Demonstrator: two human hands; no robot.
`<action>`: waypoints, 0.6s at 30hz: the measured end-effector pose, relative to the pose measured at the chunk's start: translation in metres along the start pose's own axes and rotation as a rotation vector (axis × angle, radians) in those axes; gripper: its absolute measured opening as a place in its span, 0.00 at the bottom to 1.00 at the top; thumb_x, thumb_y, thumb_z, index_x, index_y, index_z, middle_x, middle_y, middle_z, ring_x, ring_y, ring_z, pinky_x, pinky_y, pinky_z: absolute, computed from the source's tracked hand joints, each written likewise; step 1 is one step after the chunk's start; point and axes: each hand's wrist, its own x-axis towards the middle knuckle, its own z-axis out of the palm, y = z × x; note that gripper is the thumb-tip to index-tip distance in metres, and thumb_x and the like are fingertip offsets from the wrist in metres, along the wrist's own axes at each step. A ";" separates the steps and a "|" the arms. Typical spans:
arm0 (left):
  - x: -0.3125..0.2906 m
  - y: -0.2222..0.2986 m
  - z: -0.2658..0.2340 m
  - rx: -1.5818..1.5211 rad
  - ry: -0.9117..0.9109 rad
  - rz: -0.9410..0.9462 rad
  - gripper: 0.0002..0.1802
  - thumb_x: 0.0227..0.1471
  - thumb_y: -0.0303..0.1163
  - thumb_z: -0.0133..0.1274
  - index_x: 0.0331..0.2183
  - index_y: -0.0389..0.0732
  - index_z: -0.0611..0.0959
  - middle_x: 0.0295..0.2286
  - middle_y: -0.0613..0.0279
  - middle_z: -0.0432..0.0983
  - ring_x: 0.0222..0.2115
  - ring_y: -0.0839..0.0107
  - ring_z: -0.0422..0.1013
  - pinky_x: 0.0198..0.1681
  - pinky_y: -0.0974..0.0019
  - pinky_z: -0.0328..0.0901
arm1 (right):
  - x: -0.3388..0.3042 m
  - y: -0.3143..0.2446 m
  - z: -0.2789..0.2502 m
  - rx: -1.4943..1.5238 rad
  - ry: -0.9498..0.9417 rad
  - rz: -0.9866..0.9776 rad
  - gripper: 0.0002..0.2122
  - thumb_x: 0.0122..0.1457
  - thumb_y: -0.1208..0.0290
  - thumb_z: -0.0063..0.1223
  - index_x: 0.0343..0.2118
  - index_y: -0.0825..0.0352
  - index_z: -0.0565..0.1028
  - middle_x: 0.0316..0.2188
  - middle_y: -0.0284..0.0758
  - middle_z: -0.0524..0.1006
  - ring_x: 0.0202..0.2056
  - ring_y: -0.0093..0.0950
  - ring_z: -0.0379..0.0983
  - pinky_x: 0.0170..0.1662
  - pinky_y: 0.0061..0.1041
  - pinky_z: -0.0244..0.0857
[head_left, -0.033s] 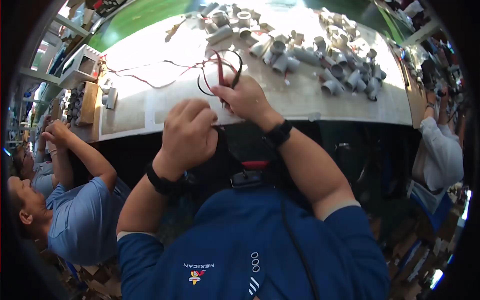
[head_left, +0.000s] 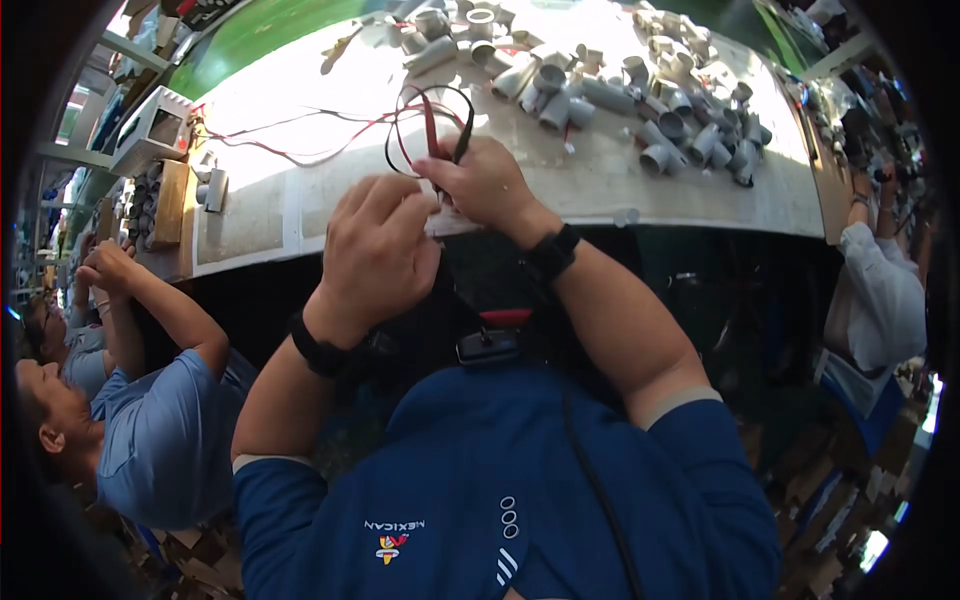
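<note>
My right hand (head_left: 487,182) is closed around a pair of test probes near the front edge of the table. The red test probe (head_left: 431,130) and the black test probe (head_left: 464,140) stick up from the grip, with their thin leads looping above. Just left of it, close to the probes' lower ends, is my left hand (head_left: 375,245). Its fingers are curled inward in a pinch, and what they hold, if anything, is hidden behind them.
Several grey pipe pieces (head_left: 553,112) are heaped across the back and right of the table (head_left: 350,205). The leads (head_left: 270,148) run left toward a white box (head_left: 153,130). A wooden crate (head_left: 172,205) stands at the left edge. Co-workers sit left and right.
My left hand has moved up, closer to my right hand and the probe ends. The right hand keeps its grip on the probes. The whole view has shifted slightly.
</note>
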 end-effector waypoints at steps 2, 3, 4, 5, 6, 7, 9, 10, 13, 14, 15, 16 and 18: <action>0.020 0.005 0.014 -0.005 0.142 0.082 0.14 0.44 0.22 0.57 0.37 0.39 0.84 0.34 0.58 0.76 0.36 0.56 0.75 0.40 0.56 0.71 | 0.005 0.017 -0.001 0.000 0.021 -0.108 0.07 0.55 0.65 0.60 0.30 0.63 0.81 0.25 0.41 0.80 0.28 0.40 0.78 0.32 0.35 0.68; 0.027 0.005 0.021 -0.068 0.147 0.089 0.13 0.45 0.22 0.58 0.37 0.39 0.84 0.33 0.58 0.76 0.35 0.56 0.75 0.39 0.56 0.71 | 0.011 0.021 -0.001 -0.008 0.038 -0.241 0.07 0.54 0.65 0.60 0.30 0.62 0.81 0.25 0.41 0.81 0.29 0.41 0.78 0.32 0.35 0.68; 0.032 0.006 0.028 -0.131 0.153 0.095 0.11 0.46 0.23 0.59 0.36 0.39 0.85 0.32 0.58 0.76 0.33 0.55 0.75 0.38 0.57 0.71 | 0.015 0.026 -0.001 -0.017 0.055 -0.374 0.07 0.53 0.65 0.61 0.31 0.62 0.81 0.25 0.41 0.81 0.29 0.42 0.78 0.32 0.35 0.69; 0.035 0.005 0.033 -0.195 0.158 0.101 0.10 0.48 0.23 0.59 0.36 0.40 0.85 0.30 0.57 0.75 0.32 0.55 0.75 0.37 0.57 0.71 | 0.018 0.031 0.001 -0.014 0.059 -0.371 0.07 0.53 0.65 0.61 0.31 0.62 0.81 0.25 0.41 0.81 0.29 0.42 0.78 0.32 0.35 0.69; 0.038 0.005 0.037 -0.200 0.157 0.104 0.10 0.48 0.23 0.59 0.36 0.40 0.85 0.30 0.57 0.75 0.32 0.55 0.75 0.37 0.57 0.71 | 0.018 0.033 0.001 -0.145 0.085 -0.440 0.07 0.52 0.65 0.61 0.30 0.62 0.81 0.26 0.41 0.81 0.30 0.42 0.78 0.32 0.35 0.69; 0.040 0.005 0.041 -0.219 0.131 0.083 0.08 0.49 0.24 0.60 0.35 0.40 0.84 0.30 0.58 0.75 0.31 0.54 0.75 0.36 0.57 0.71 | 0.019 0.034 0.001 -0.277 0.111 -0.508 0.07 0.52 0.65 0.61 0.30 0.62 0.81 0.26 0.41 0.81 0.30 0.43 0.79 0.32 0.35 0.69; 0.042 0.006 0.048 -0.256 0.079 0.043 0.06 0.51 0.26 0.60 0.34 0.40 0.83 0.29 0.58 0.75 0.28 0.53 0.74 0.33 0.55 0.70 | 0.021 0.038 -0.001 -0.411 0.139 -0.572 0.07 0.51 0.66 0.61 0.30 0.61 0.81 0.26 0.42 0.81 0.31 0.43 0.79 0.33 0.35 0.69; 0.043 0.006 0.050 -0.257 0.079 0.046 0.06 0.51 0.26 0.60 0.34 0.40 0.83 0.29 0.58 0.75 0.28 0.53 0.74 0.33 0.55 0.70 | 0.023 0.039 -0.002 -0.388 0.134 -0.539 0.08 0.53 0.65 0.61 0.31 0.63 0.80 0.25 0.41 0.79 0.29 0.40 0.78 0.33 0.34 0.69; 0.036 0.001 0.052 -0.118 0.121 0.128 0.05 0.53 0.28 0.61 0.29 0.40 0.80 0.29 0.57 0.75 0.28 0.53 0.74 0.31 0.54 0.69 | 0.027 0.028 -0.001 -0.331 0.111 -0.495 0.10 0.57 0.63 0.60 0.32 0.65 0.77 0.22 0.39 0.77 0.27 0.33 0.76 0.33 0.33 0.68; 0.030 0.002 0.047 -0.112 0.124 0.127 0.05 0.53 0.28 0.61 0.29 0.40 0.80 0.29 0.57 0.75 0.28 0.53 0.74 0.31 0.54 0.69 | 0.023 0.018 -0.003 -0.219 0.095 -0.358 0.10 0.58 0.63 0.61 0.32 0.66 0.78 0.21 0.38 0.76 0.25 0.31 0.76 0.31 0.32 0.68; 0.016 0.006 0.039 -0.131 0.083 0.018 0.07 0.54 0.30 0.61 0.28 0.40 0.79 0.28 0.56 0.75 0.28 0.52 0.74 0.30 0.53 0.69 | 0.017 0.008 -0.004 -0.109 0.077 -0.225 0.11 0.59 0.63 0.61 0.31 0.66 0.78 0.20 0.37 0.76 0.24 0.30 0.75 0.29 0.31 0.68; 0.005 0.013 0.026 -0.157 0.041 -0.084 0.09 0.55 0.31 0.61 0.27 0.40 0.77 0.28 0.55 0.75 0.28 0.52 0.74 0.30 0.52 0.68 | 0.008 -0.006 -0.008 -0.003 0.066 -0.086 0.11 0.59 0.62 0.62 0.31 0.67 0.78 0.19 0.36 0.76 0.22 0.28 0.75 0.27 0.30 0.68; -0.015 0.000 0.021 -0.069 -0.124 -0.124 0.10 0.56 0.34 0.61 0.28 0.41 0.78 0.26 0.54 0.75 0.27 0.51 0.74 0.30 0.52 0.68 | 0.012 -0.013 -0.013 0.140 0.045 -0.028 0.11 0.61 0.63 0.62 0.30 0.67 0.79 0.19 0.33 0.75 0.20 0.24 0.73 0.24 0.26 0.66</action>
